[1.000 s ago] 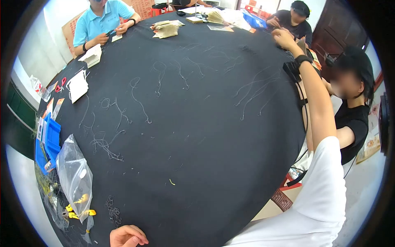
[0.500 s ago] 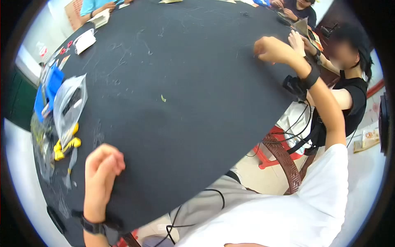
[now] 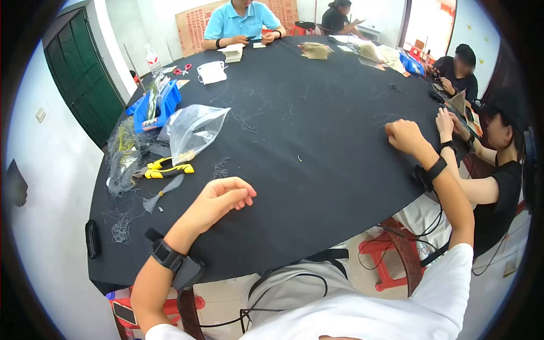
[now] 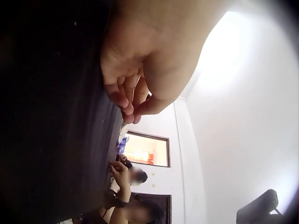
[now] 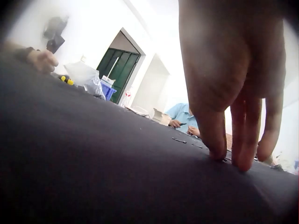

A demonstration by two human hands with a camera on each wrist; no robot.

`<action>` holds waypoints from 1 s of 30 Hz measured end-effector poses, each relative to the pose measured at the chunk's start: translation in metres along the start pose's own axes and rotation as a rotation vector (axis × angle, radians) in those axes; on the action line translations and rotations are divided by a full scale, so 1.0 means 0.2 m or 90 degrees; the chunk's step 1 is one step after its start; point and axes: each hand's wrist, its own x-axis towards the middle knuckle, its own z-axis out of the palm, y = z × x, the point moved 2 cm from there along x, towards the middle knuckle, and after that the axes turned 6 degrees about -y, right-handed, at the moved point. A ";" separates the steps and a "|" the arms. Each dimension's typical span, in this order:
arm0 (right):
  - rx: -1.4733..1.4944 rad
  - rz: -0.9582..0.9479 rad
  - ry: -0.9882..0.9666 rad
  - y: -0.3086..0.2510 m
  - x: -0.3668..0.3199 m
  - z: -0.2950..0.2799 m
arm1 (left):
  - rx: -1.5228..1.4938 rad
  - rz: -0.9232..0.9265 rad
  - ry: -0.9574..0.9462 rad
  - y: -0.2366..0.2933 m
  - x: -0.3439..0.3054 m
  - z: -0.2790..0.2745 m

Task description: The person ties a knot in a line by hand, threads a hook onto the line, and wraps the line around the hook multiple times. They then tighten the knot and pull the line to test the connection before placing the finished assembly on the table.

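Observation:
My left hand (image 3: pixel 233 195) lies on the black tablecloth (image 3: pixel 317 175) near the front edge, fingers loosely curled, with nothing in it. In the left wrist view its fingertips (image 4: pixel 131 105) curl toward the thumb just off the cloth. My right hand (image 3: pixel 400 136) is at the table's right side, knuckles up. The right wrist view shows its fingertips (image 5: pixel 243 156) pointing down and touching the cloth. Thin loose threads (image 3: pixel 391 118) lie just beyond it. I see nothing held in it.
Left of my left hand lie yellow-handled pliers (image 3: pixel 167 168), a clear plastic bag (image 3: pixel 195 130), a blue bin (image 3: pixel 158 105) and tangled threads (image 3: pixel 122 153). A neighbour's hand (image 3: pixel 445 123) works close to my right hand. Other people sit at the far side.
My right arm has drawn back from a far reach to the near right part of the table. My left hand has moved forward from the table's edge onto the cloth. The head view has swung left.

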 end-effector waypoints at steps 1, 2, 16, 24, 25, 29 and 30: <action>-0.024 -0.021 0.030 -0.01 0.01 0.00 | 0.003 0.002 0.001 0.00 0.00 0.00; -0.043 -0.045 0.055 -0.05 0.02 0.01 | 0.004 -0.003 0.004 -0.01 -0.01 0.00; 0.993 -0.433 0.165 -1.05 0.21 -0.92 | 0.046 0.168 0.033 0.27 0.12 0.16; 1.098 -0.234 -0.090 -1.15 0.08 -0.47 | 0.053 0.208 0.050 0.28 0.02 0.04; 1.085 -0.234 -0.106 -1.17 0.07 -0.42 | 0.101 0.223 0.096 0.30 0.01 0.03; 1.126 -0.201 -0.165 -1.22 0.08 -0.25 | 0.811 0.103 0.279 0.42 -0.09 0.03; 1.156 -0.184 -0.180 -1.22 0.09 -0.23 | 1.037 0.025 0.290 0.43 -0.11 0.03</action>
